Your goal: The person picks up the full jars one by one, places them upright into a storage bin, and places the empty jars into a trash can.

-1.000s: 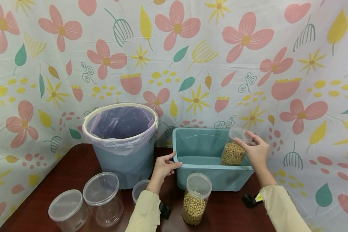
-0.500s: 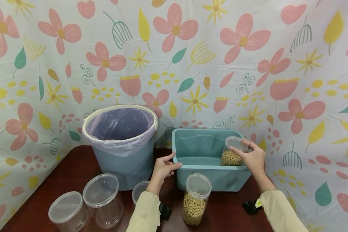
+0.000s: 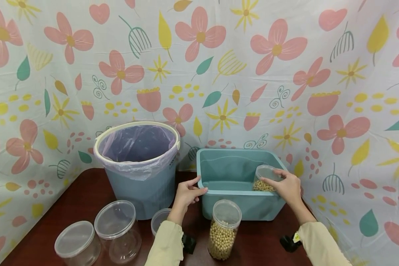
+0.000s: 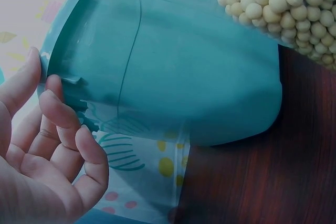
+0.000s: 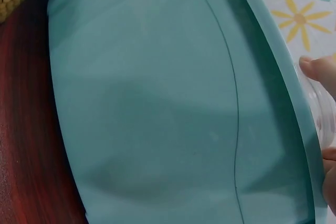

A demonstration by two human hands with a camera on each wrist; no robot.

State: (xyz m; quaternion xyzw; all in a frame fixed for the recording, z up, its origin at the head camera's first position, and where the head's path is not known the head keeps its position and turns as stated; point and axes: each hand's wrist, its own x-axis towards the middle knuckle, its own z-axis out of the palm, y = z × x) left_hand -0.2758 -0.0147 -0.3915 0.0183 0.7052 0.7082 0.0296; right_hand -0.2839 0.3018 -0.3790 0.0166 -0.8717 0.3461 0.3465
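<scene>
With the right hand, pinching a bean jar by its top, just left of that hand and inside the blue tub. With the left hand, pinching the tub's edge.

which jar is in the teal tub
The jar held by the right hand; the front jar and the jars farther left are outside the tub.

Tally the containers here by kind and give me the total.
Jars of beans: 2
Jars that look empty: 2
Jar partly hidden, contents unclear: 1
Bucket: 1
Tub: 1
Total: 7
</scene>
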